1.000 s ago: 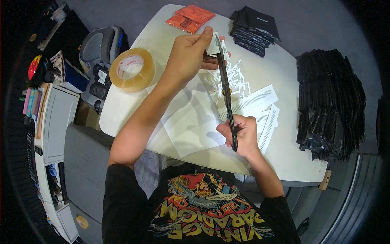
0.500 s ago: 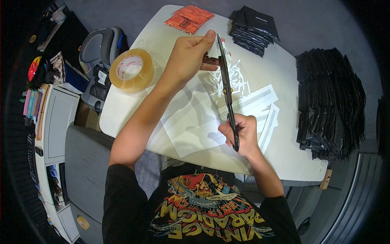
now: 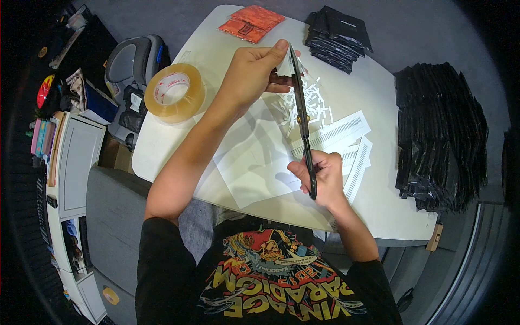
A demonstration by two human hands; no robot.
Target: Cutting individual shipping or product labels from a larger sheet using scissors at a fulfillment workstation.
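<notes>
Over the far half of the table, my left hand (image 3: 250, 73) pinches a small piece of white paper (image 3: 284, 66) between thumb and fingers. Black-handled scissors (image 3: 300, 103) point away from me, gripped at the handles by my right hand (image 3: 328, 179). Their blades lie right along the paper's edge, beside my left fingertips; whether the blades are parted is hard to see. Beneath them is a heap of narrow white paper snippets (image 3: 314, 103). Several paper strips with printed rows (image 3: 346, 130) lie by my right hand. A larger white sheet (image 3: 252, 173) lies under my left forearm.
A big roll of clear tape (image 3: 195, 103) sits at the table's left edge. Orange packets (image 3: 252, 24) and a stack of black plastic bags (image 3: 338, 38) are at the far side. A taller pile of black bags (image 3: 441, 138) stands at the right. A grey chair (image 3: 116, 216) is at left.
My right thumb and the scissor handles have shifted very slightly. My left hand still holds the paper at the blades in nearly the same place.
</notes>
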